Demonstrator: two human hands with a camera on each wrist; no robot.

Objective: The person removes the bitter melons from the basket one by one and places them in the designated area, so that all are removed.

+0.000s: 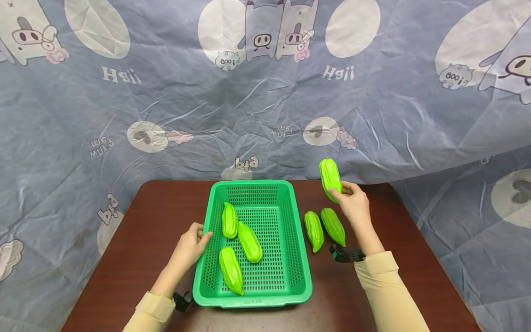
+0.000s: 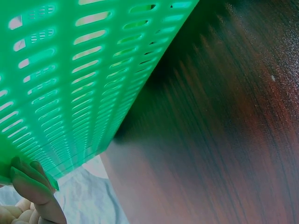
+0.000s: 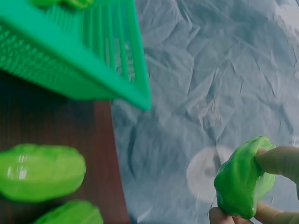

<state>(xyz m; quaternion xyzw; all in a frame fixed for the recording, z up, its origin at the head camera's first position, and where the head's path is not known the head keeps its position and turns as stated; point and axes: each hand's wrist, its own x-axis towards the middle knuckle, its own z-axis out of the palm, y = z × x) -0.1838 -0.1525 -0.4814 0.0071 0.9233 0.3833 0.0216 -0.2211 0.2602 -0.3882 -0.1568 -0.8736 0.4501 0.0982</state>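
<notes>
My right hand (image 1: 356, 204) pinches a bright green, ridged bitter melon (image 1: 330, 176) between thumb and fingers, raised above the table's far right part. In the right wrist view the same melon (image 3: 243, 179) hangs with the cloth behind it. My left hand (image 1: 191, 244) grips the left rim of a green plastic basket (image 1: 252, 302); the left wrist view has its fingers (image 2: 30, 179) curled at that rim. Inside the basket lie three bitter melons (image 1: 250, 243), apart from the right hand. Two more, one lighter (image 1: 314, 231) and one darker (image 1: 333, 226), rest on the table right of the basket.
The dark red-brown wooden table (image 1: 153, 216) carries the basket near its middle. Behind and around it hangs a grey-blue cloth (image 1: 265, 101) with cartoon prints. A dark band (image 1: 347, 254) is on the right wrist.
</notes>
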